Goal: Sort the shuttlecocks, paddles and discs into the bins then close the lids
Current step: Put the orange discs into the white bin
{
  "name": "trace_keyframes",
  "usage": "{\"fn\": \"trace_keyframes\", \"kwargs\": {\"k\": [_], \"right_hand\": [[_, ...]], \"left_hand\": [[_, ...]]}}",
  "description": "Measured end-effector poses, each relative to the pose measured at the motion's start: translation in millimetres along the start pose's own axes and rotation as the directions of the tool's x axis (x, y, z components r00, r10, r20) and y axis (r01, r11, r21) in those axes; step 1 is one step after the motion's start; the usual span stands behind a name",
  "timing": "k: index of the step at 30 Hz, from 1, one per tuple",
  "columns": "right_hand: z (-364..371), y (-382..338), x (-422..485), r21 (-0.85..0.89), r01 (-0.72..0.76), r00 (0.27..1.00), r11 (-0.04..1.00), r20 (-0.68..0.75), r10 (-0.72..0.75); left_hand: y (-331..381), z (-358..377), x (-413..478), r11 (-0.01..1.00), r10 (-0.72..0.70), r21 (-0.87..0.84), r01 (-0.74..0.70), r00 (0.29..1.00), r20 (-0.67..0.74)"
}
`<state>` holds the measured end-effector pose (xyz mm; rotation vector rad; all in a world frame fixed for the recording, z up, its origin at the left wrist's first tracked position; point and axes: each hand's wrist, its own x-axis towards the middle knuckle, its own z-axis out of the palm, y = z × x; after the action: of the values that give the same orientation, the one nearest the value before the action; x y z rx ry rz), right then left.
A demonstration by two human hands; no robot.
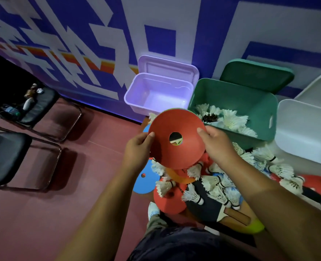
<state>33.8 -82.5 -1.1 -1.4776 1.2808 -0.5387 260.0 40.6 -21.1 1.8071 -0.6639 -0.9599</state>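
Note:
Both hands hold a red disc [176,127] with a centre hole, lifted above the floor pile; a green edge peeks behind its top rim. My left hand [139,147] grips its left edge and my right hand [216,146] grips its right edge. Behind it stands an open purple bin [137,106], holding nothing, its lid propped against the wall. The open green bin [257,102] to the right contains several white shuttlecocks [229,119]. On the floor below lie more shuttlecocks [212,183], a blue disc [144,181], a red disc [171,202] and a paddle [235,216].
A white bin [306,129] stands at the far right with its lid open. Two black-seated metal chairs [7,157] stand on the red floor at left. A blue-and-white patterned wall [99,44] runs behind the bins. My knee [174,242] is at the bottom.

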Motion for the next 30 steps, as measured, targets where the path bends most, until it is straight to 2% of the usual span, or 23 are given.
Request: {"fn": "trace_keyframes", "kwargs": {"k": [3,5,6,8,11,14,19,23,27,30], "right_hand": [[-32.8,17.1,-9.6,0.019,-0.025,0.994,1.000,-0.101,0.027],[-51.0,25.3,-18.0,0.005,-0.032,0.987,0.999,-0.157,0.032],[-62.1,31.5,-22.1,0.010,-0.040,0.980,0.999,-0.195,0.041],[-81.0,45.1,-30.2,0.044,-0.069,0.963,0.997,-0.258,0.078],[-101.9,61.6,-42.6,0.059,-0.105,0.945,0.993,-0.304,0.118],[-113.2,76.3,-52.1,0.038,-0.116,0.935,0.993,-0.333,0.122],[-119.7,89.1,-61.1,0.067,-0.162,0.918,0.984,-0.356,0.175],[-122.8,92.7,-63.8,0.086,-0.187,0.913,0.979,-0.352,0.206],[-122.2,95.2,-64.9,0.111,-0.190,0.922,0.975,-0.321,0.216],[-122.6,95.4,-64.1,0.093,-0.181,0.924,0.979,-0.325,0.202]], "left_hand": [[-1.3,29.7,0.7,0.997,-0.051,0.064,0.044,0.992,0.112],[-7.9,41.6,4.0,0.977,-0.034,0.212,0.007,0.992,0.123],[-13.2,48.9,7.6,0.928,0.027,0.366,-0.076,0.990,0.136],[-25.4,62.3,14.0,0.766,0.106,0.613,-0.194,0.978,0.177],[-39.8,80.6,20.0,0.648,0.070,0.740,-0.179,0.982,0.176],[-52.0,94.2,24.4,0.605,0.096,0.779,-0.166,0.986,0.135],[-49.2,108.9,22.9,0.713,0.032,0.700,-0.053,0.999,0.043],[-51.9,109.7,28.4,0.761,-0.010,0.648,0.028,0.999,-0.031],[-52.5,104.8,31.2,0.714,-0.130,0.692,0.104,0.991,-0.015],[-54.7,103.3,28.5,0.682,-0.144,0.722,0.116,0.989,-0.023]]}}
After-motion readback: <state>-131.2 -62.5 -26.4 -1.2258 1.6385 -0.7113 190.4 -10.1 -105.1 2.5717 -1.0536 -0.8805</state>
